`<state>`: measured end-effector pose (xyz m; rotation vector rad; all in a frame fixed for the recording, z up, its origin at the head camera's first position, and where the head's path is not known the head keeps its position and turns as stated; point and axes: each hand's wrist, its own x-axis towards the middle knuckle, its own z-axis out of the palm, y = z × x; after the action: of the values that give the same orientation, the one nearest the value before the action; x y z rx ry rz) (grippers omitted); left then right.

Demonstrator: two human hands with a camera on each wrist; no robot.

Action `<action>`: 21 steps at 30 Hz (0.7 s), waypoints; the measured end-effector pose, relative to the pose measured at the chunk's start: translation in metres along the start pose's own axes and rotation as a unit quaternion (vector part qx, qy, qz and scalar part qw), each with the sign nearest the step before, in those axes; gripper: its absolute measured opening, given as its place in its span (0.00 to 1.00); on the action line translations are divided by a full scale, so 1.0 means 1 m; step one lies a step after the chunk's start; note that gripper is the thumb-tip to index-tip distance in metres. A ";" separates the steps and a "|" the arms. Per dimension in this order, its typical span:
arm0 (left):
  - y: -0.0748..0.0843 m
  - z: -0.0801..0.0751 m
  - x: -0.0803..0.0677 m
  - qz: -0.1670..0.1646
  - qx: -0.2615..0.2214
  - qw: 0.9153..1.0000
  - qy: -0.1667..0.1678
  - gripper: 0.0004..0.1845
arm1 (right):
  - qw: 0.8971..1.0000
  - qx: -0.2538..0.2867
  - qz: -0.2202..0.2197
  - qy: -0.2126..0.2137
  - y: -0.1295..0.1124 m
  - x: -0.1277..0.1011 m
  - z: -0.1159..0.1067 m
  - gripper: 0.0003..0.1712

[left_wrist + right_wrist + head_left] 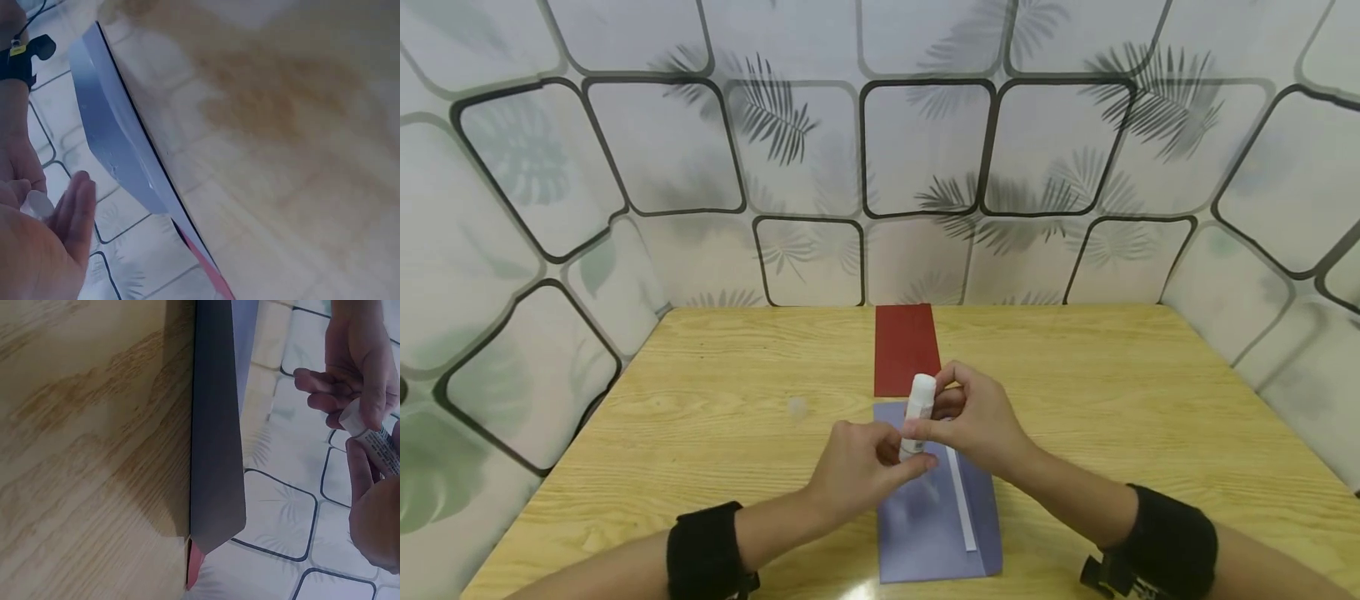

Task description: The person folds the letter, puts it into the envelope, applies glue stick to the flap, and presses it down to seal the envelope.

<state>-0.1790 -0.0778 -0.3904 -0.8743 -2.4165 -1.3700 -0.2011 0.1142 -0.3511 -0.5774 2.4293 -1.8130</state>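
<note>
A white glue stick (922, 390) is held upright, slightly tilted, above a purple paper piece (917, 542). My left hand (853, 462) pinches its lower end between thumb and fingers. Higher up the tube, my right hand (981, 417) grips it with thumb and fingers. Small print shows on the glue stick (382, 449) in the right wrist view; in the left wrist view only its white end (39, 205) shows among the fingers. The purple paper has a raised flap along its right side, with a white strip (961, 508) lying beside the fold.
A dark red paper piece (906, 350) lies flat just behind the purple one. Both are on a wood-grain table (737, 367). Patterned pale fabric (805, 167) encloses the table at the back and both sides.
</note>
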 end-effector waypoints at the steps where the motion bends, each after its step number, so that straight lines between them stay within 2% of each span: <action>1: 0.001 0.001 0.000 -0.004 -0.021 1.000 -0.001 0.14 | 1.000 0.000 -0.005 -0.001 -0.001 -0.001 0.001 0.26; 5: 0.002 0.004 -0.001 -0.023 -0.112 0.993 -0.026 0.10 | 0.999 0.042 -0.023 -0.024 0.000 -0.002 -0.001 0.24; 7: 0.002 0.005 -0.001 -0.031 -0.158 0.986 -0.054 0.10 | 0.994 0.085 -0.035 -0.054 0.002 -0.001 -0.004 0.23; 9: 0.001 0.004 -0.001 -0.038 -0.195 0.976 -0.091 0.11 | 0.985 0.130 -0.055 -0.097 0.005 0.001 -0.008 0.20; 11: 0.000 0.003 0.000 -0.035 -0.231 0.963 -0.132 0.11 | 0.967 0.185 -0.080 -0.155 0.009 0.004 -0.012 0.16; 14: -0.003 0.000 0.002 -0.023 -0.285 0.937 -0.199 0.13 | 0.926 0.259 -0.112 -0.251 0.014 0.009 -0.017 0.13; 16: -0.004 -0.002 0.004 -0.005 -0.316 0.919 -0.236 0.15 | 0.901 0.294 -0.120 -0.296 0.015 0.011 -0.019 0.13; 17: -0.005 -0.003 0.005 0.005 -0.329 0.911 -0.249 0.16 | 0.894 0.302 -0.122 -0.308 0.016 0.012 -0.020 0.13; 19: -0.006 -0.004 0.006 0.021 -0.342 0.902 -0.263 0.17 | 0.894 0.305 -0.121 -0.305 0.016 0.012 -0.020 0.13; 21: -0.006 -0.004 0.005 0.029 -0.344 0.901 -0.263 0.18 | 0.907 0.298 -0.114 -0.276 0.015 0.011 -0.019 0.13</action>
<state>-0.1873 -0.0816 -0.3899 -1.6508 -2.1867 -2.2573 -0.2199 0.1318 -0.3575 -1.1348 1.4017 -1.9747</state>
